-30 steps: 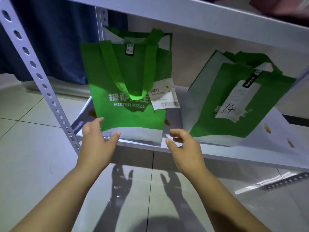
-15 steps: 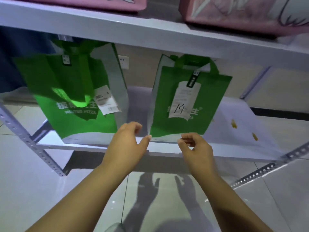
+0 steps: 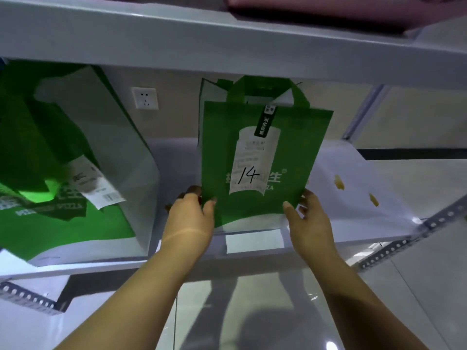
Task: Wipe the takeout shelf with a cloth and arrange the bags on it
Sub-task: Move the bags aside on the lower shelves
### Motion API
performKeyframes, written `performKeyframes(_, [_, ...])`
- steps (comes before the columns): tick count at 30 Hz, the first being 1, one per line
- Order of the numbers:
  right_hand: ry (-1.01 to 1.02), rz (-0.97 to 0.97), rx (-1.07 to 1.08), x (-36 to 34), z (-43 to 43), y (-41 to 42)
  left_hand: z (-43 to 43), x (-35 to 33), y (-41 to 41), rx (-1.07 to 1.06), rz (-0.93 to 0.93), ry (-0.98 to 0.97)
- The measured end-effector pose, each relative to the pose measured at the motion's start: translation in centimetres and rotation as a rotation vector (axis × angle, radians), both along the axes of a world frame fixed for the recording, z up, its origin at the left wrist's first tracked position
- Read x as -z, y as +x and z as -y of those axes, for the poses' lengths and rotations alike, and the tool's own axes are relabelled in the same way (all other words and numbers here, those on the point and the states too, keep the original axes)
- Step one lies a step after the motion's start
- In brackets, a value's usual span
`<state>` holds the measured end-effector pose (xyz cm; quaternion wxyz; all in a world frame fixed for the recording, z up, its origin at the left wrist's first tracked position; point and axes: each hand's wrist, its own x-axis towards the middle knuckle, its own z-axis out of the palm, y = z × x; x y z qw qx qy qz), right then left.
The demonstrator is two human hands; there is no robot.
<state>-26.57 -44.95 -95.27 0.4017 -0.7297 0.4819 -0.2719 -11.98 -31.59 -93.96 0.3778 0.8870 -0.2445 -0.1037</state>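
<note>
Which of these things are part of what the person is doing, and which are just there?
Part of the job: the bag marked 14, held near its lower corners by the left hand and right hand; the other green bag; the white shelf with its yellow spots.
Just there: the wall socket; the pink thing on the upper shelf.

- The green bag marked 14 (image 3: pixel 260 205) is showing matt, finely textured non-woven cloth, with a white paper receipt (image 3: pixel 255 157) lying flat on its front.
- The second green bag (image 3: pixel 63 223) is looking like the same matt cloth, carrying a creased paper slip (image 3: pixel 93 185).
- The shelf board (image 3: pixel 353 210) is showing a smooth, pale, faintly glossy surface.
- The perforated rail (image 3: pixel 444 217) is looking like grey metal.
- The wall socket (image 3: pixel 144 98) is looking like smooth white plastic.
- The floor tiles (image 3: pixel 252 311) are shining glossily.
</note>
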Motion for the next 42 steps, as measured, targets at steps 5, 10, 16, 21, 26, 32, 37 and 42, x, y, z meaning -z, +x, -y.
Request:
performKeyframes(5, [-0.015, 0.072, 0.009, 0.0, 0.8, 0.0, -0.1, 0.2, 0.9, -0.054, -0.011, -0.093])
performKeyframes(10, [-0.029, 0.093, 0.007, 0.6, 0.7, -0.2, -0.2, 0.3, 1.3, -0.064, -0.016, -0.127])
performKeyframes(16, [0.01, 0.079, 0.021, 0.9, 0.8, -0.6, -0.4, 0.2, 1.2, -0.043, -0.019, -0.105])
performKeyframes(21, [0.001, 0.036, 0.05, 0.5, 0.1, -1.9, -1.3, -0.1, 0.4, -0.033, -0.024, -0.065])
performKeyframes(26, [-0.047, 0.006, 0.04, 0.4, -1.3, -3.9, -2.8, 0.1, -1.3, -0.025, 0.004, -0.093])
performKeyframes(32, [-0.065, -0.109, -0.038, -0.4, -2.3, -5.8, -2.8, -0.2, -3.8, 0.094, -0.029, -0.056])
performKeyframes(37, [0.006, -0.169, -0.108, -5.1, -3.0, -8.0, -3.1, -2.8, -6.1, 0.184, -0.099, 0.155])
performKeyframes(42, [0.062, -0.33, -0.158, -13.3, -3.9, -10.6, -4.1, -11.2, -7.7, 0.296, -0.04, 0.207])
